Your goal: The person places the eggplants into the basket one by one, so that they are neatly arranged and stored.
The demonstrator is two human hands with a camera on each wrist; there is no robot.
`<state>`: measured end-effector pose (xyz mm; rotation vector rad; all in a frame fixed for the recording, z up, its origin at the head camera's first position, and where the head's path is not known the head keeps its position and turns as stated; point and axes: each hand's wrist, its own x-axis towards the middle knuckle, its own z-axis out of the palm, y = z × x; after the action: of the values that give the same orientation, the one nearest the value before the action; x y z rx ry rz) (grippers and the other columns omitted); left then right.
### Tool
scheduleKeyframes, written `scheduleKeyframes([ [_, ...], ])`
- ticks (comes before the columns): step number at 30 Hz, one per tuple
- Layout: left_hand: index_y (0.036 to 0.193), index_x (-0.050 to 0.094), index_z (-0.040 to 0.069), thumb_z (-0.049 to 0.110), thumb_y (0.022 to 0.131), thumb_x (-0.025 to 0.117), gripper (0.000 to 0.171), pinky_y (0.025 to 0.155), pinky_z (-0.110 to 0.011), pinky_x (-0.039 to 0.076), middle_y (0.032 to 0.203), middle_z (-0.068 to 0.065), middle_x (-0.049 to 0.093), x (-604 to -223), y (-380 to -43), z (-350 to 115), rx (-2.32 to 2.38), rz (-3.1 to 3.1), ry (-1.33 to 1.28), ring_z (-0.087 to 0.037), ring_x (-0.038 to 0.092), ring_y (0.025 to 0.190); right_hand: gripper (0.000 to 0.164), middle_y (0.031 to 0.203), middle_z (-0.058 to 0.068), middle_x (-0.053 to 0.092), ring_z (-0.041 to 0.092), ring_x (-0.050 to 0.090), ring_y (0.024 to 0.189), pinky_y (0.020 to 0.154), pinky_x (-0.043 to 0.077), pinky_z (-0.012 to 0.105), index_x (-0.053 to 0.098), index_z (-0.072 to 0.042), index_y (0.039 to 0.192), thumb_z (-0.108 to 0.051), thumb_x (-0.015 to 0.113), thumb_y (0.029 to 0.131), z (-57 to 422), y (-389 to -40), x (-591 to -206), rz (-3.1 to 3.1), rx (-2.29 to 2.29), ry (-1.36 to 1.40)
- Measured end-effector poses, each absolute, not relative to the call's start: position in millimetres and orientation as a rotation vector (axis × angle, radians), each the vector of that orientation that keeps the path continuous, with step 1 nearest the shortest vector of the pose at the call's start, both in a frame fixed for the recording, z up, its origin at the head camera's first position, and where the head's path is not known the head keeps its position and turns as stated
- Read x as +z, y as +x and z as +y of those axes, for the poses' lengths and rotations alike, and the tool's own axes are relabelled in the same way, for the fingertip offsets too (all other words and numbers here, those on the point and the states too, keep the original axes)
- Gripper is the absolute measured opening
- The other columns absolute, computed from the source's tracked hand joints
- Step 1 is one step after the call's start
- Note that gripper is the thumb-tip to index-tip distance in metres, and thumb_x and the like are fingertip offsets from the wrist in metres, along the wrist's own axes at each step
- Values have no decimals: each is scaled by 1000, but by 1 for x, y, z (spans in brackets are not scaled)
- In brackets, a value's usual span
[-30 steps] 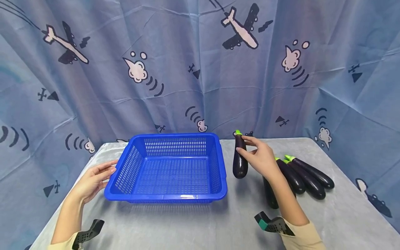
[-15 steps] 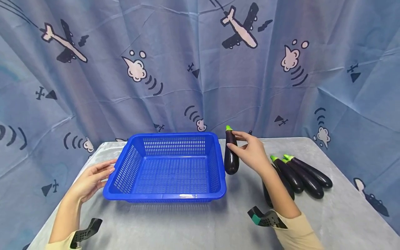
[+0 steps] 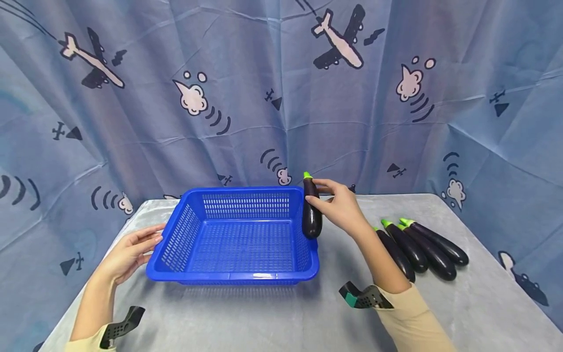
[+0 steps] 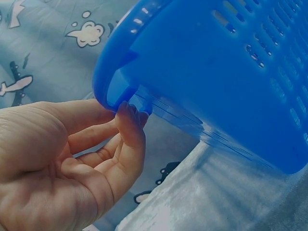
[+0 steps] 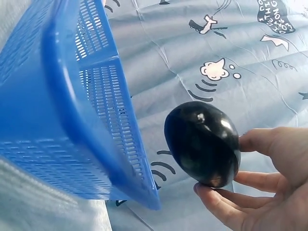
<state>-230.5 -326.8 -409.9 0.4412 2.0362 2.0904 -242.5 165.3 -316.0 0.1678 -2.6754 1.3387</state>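
Note:
A blue plastic basket (image 3: pixel 237 277) with slotted walls stands on the table, its inside bare in the head view. My left hand (image 3: pixel 132 254) holds its left rim; in the left wrist view the fingertips (image 4: pixel 131 126) curl in at the rim's lower edge. My right hand (image 3: pixel 342 208) grips a dark, glossy eggplant (image 3: pixel 312 222) between thumb and fingers, green stem end up. It hangs upright over the basket's right rim in the head view. From the right wrist, the eggplant's (image 5: pixel 202 144) rounded bottom faces the camera, beside the basket wall (image 5: pixel 72 96).
Several more eggplants (image 3: pixel 433 256) lie side by side on the right of the table, stems pointing away. A pale cloth covers the table (image 3: pixel 246 322). Behind it hangs a blue curtain (image 3: pixel 246 98) printed with airplanes.
My right hand has carried the eggplant leftward and slightly up, from right of the basket to over its right rim. The left hand and the basket stay in place.

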Motion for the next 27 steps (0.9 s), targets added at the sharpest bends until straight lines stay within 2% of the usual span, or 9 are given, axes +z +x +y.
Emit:
scheduleKeyframes([
  [5,123,72,33,1,111,47,42,83,-28,63,115,10,75,-410,-230,-327,2100,2019,442,-6,73,101,55,145,31,59,46,65,126,95,61,53,51,-2,153,-20,68,104,158,-247,-312,-2682,1408,164],
  [27,124,71,33,3,112,48,39,83,-28,63,114,10,74,-408,-230,-327,2087,2031,396,-7,72,101,57,139,30,63,44,70,119,94,62,50,52,-3,152,-20,72,101,132,-266,-306,-2706,1520,170],
])
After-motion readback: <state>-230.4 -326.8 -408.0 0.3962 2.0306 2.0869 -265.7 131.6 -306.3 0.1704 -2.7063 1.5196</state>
